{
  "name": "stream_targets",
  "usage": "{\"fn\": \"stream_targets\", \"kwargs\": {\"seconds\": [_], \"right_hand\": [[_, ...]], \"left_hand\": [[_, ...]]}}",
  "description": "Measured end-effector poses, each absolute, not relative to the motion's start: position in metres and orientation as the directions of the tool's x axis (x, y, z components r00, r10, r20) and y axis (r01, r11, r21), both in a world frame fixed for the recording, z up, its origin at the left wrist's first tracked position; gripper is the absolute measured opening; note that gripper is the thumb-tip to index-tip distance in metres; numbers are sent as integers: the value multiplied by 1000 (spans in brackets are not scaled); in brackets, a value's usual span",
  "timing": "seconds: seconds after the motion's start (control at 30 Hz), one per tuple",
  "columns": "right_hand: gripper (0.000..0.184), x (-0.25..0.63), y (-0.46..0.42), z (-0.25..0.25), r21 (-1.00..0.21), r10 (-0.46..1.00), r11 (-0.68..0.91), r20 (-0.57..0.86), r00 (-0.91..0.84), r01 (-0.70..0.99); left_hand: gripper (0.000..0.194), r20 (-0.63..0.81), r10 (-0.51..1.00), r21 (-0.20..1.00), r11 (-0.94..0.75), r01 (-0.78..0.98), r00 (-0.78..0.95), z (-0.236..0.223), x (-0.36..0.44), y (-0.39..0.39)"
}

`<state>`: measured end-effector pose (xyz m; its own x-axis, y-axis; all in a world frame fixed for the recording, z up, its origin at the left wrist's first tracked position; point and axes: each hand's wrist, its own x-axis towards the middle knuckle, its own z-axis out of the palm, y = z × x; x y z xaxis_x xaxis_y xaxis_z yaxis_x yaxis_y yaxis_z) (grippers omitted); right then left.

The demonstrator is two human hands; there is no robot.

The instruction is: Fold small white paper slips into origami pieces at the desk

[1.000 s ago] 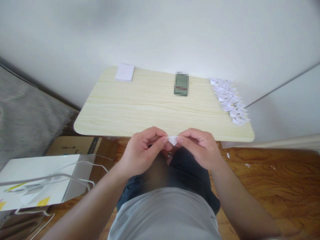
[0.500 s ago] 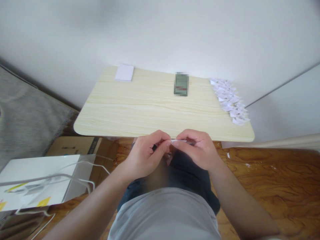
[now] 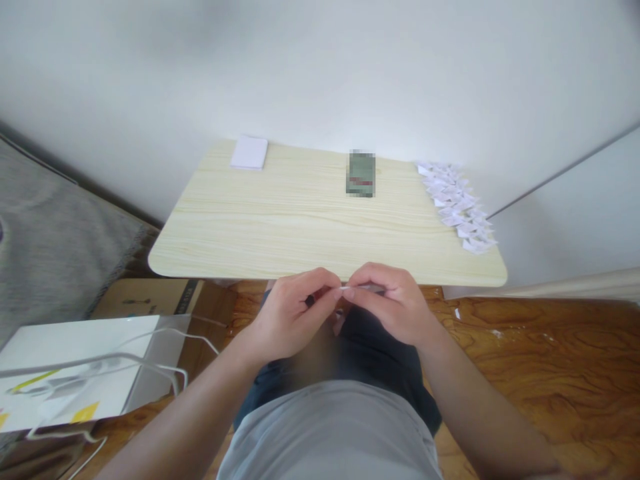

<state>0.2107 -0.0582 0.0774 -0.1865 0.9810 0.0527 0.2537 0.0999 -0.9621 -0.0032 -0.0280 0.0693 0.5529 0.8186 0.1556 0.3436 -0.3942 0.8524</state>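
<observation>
My left hand (image 3: 290,317) and my right hand (image 3: 393,303) meet just in front of the near edge of a light wooden table (image 3: 300,220). Both are closed in a pinch on a small white folded paper piece (image 3: 346,289), which shows only as a thin sliver between the fingertips. The hands hover above my lap, not resting on the tabletop.
A pile of several small white folded paper pieces (image 3: 459,207) lies at the table's right end. A stack of white paper (image 3: 249,153) sits at the far left, a blurred dark rectangular object (image 3: 361,174) at the far middle. A white paper bag (image 3: 75,367) and cardboard box (image 3: 145,300) stand on the floor at left.
The paper piece, seen as a small triangle a second ago, is now pressed flat and almost hidden between the fingertips. Both hands have edged slightly toward each other and down.
</observation>
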Motion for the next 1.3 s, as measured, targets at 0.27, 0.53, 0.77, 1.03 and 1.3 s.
{"fn": "stream_targets", "kwargs": {"seconds": [0.27,0.53,0.77,1.03,1.3], "right_hand": [[18,214,-59,74,-957,988,53,9,-152,285],[17,220,-55,78,-941,984,136,92,-151,309],[21,215,-57,74,-995,997,40,34,-69,90],[21,202,-56,72,-992,997,-25,-33,68,-122],[16,197,-53,74,-985,992,-69,-84,90,-159]], "left_hand": [[17,95,822,906,-305,294,561,70,-11,-24],[16,121,879,938,-253,236,461,66,-7,-21],[14,196,940,967,-233,105,280,59,4,-26],[11,516,818,770,-572,282,253,58,15,-26],[17,513,820,779,-569,265,254,57,19,-31]]}}
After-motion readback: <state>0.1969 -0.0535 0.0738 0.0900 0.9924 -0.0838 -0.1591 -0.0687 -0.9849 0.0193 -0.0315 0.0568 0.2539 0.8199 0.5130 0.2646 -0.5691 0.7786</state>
